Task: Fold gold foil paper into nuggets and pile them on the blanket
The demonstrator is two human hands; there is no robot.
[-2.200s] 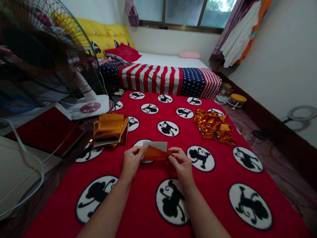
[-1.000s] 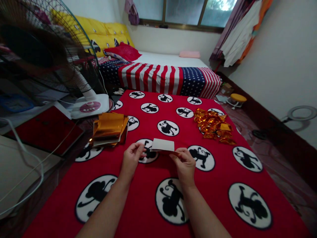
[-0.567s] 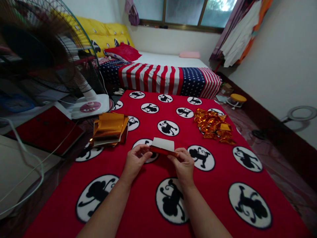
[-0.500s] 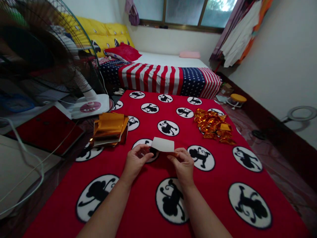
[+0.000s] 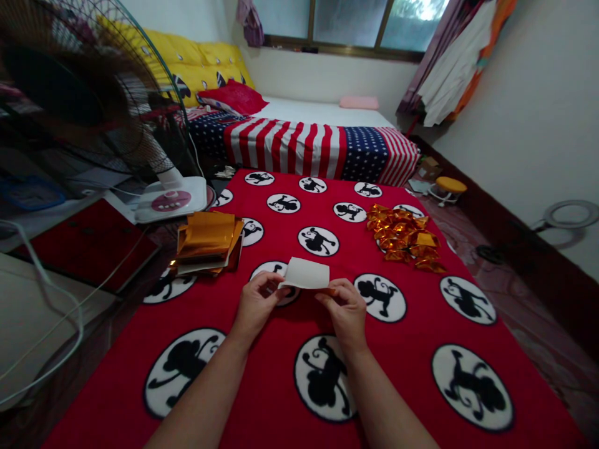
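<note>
A sheet of paper [image 5: 306,273], pale on the side facing me, is held up between both hands over the red cloth. My left hand [image 5: 257,302] pinches its left lower corner between thumb and fingers. At the right end my right hand [image 5: 345,307] grips the folded edge, where a bit of orange foil shows. The sheet's near edge curls towards me, and its underside is mostly hidden. To the left lies a stack of gold foil paper sheets [image 5: 206,240]. On the right sits a pile of shiny folded gold foil pieces [image 5: 405,240].
A red cloth with monkey prints [image 5: 262,399] covers the surface before me. A standing fan [image 5: 173,193] is at the left. Behind are a bed with a flag-patterned cover [image 5: 290,146] and a yellow-topped stool [image 5: 450,185].
My left fingers have closed on the paper's left corner, which was loose above the thumb before. The near left edge is now pulled lower. My right hand has stayed put.
</note>
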